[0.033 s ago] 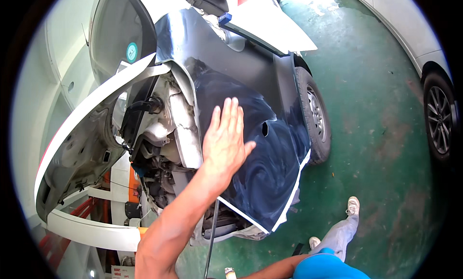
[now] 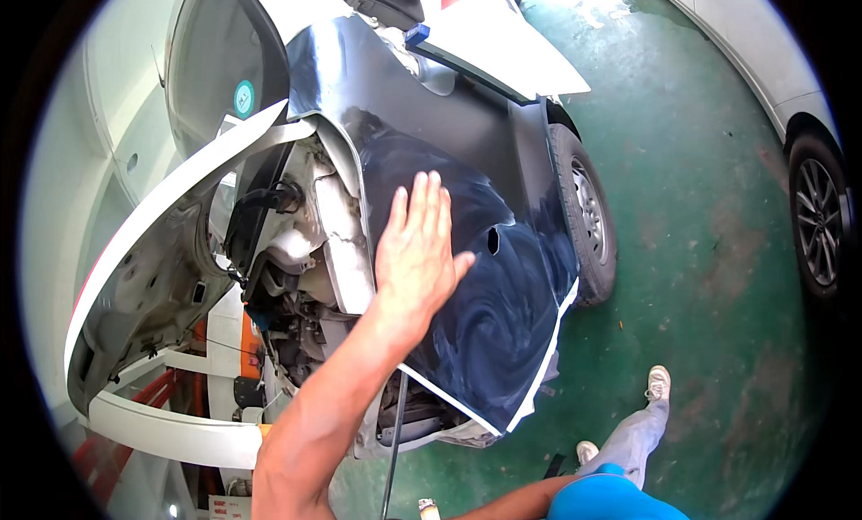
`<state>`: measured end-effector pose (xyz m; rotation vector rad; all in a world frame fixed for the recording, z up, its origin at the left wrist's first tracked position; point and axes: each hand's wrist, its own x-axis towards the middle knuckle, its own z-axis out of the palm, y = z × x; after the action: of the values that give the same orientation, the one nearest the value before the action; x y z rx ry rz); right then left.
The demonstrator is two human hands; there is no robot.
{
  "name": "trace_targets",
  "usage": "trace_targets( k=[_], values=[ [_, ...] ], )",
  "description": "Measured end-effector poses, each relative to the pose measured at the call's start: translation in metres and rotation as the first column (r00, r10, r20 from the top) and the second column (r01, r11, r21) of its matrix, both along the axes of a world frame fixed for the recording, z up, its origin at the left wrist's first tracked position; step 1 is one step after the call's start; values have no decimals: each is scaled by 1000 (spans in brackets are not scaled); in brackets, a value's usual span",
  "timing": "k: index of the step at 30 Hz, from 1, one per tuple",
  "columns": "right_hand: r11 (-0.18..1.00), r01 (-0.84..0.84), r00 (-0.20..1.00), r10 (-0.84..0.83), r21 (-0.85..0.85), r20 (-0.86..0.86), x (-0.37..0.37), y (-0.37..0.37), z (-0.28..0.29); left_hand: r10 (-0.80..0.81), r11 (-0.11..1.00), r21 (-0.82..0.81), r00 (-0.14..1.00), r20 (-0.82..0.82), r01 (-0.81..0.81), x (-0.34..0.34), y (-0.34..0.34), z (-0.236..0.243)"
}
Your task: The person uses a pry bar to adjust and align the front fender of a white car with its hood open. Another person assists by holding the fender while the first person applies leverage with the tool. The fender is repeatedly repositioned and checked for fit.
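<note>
My left hand (image 2: 415, 255) lies flat, palm down, on the dark blue-black front fender (image 2: 503, 313) of a car. Its fingers are straight and close together, the thumb out to the right, with nothing visible held. Hazy swirls cover the fender's surface, white shows along its near edges, and a small dark hole (image 2: 493, 241) sits right of the hand. What is under the palm is hidden. At the lower edge a forearm (image 2: 512, 502), seemingly my right, leads to a wrist with a watch (image 2: 429, 509); the hand itself is out of the picture.
A raised white hood (image 2: 171, 197) and the exposed engine bay (image 2: 301, 295) lie left of the fender. A thin rod (image 2: 395, 439) stands near my forearm. The front wheel (image 2: 588, 210) is to the right, an open white door (image 2: 512, 44) beyond. Another car (image 2: 754, 44) stands far right.
My left hand has shifted very slightly away from me and to the left over the fender. Nothing else has visibly moved.
</note>
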<state>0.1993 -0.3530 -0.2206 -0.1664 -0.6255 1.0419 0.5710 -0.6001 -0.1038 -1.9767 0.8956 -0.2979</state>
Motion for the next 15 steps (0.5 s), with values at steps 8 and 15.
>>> trace_targets(
  k=[8, 15],
  values=[
    [646, 707, 410, -707, 289, 577, -60, 126, -72, 34, 998, -56, 996, 87, -30, 28, -11, 5],
    [950, 297, 946, -281, -91, 162, -8, 19, -30, 73, 994, 88, 997, -40, -70, -46, 21, 3]
  ],
)
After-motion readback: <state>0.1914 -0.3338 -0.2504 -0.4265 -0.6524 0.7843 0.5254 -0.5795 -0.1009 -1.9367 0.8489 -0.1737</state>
